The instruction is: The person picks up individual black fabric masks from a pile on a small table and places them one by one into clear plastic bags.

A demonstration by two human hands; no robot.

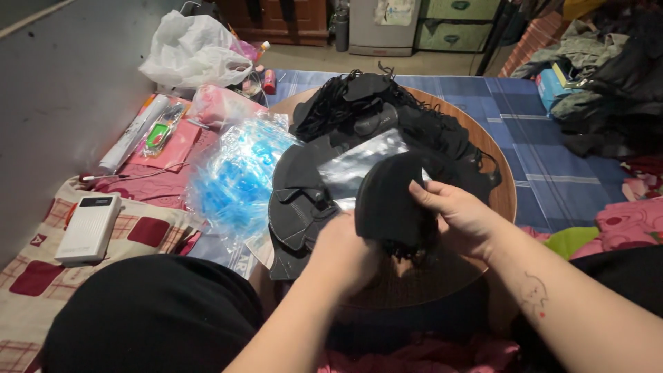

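Black stack in hand: a bundle of black face masks (390, 207) sits over the near part of the round wooden table (501, 190), gripped between both hands.
Left hand (345, 252): closed round the lower left side of the bundle, knuckles up, fingers hidden beneath it.
Right hand (459, 214): pinching the right edge of the bundle, fingers pressed into the cloth, thumb side toward the table's middle.
Clear bag (362, 162): a shiny plastic sleeve lying on the table just behind the held bundle, touching it; I cannot tell whether the masks are partly inside it.
Flat masks (297, 207): more black masks spread on the left part of the table, just beside the left hand.
Loose pile (383, 110): a tangled heap of black masks with ear loops on the far half of the table.
Blue wrap (231, 176): crinkled blue and clear plastic packets lying off the table's left edge.
White box (88, 228): a small white rectangular device on a checked red and cream cloth, well left of the table.
White bag (193, 52): a puffed plastic sack beyond the table's far left.
Blue plaid sheet (552, 152): spread under and to the right of the table.
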